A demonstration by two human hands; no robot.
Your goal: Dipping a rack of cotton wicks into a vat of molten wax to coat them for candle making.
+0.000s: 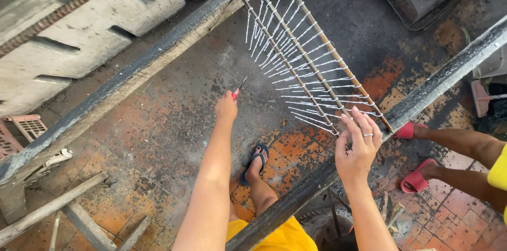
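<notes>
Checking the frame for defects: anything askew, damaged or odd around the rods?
The rods with white strings lie evenly across the two sooty beams. The left hand holds a red-handled tool; the right hand touches the nearest rod. Only oddity: the tiled floor is heavily blackened and stained.

The red-handled tool (pixel 236 91) is largely enclosed by the left hand (pixel 226 107), its kind not determinable. The sticks (pixel 296 40) are cut off at the top edge. A second person (pixel 465 148) is cropped at the right edge, with only the legs and a yellow garment shown.
</notes>
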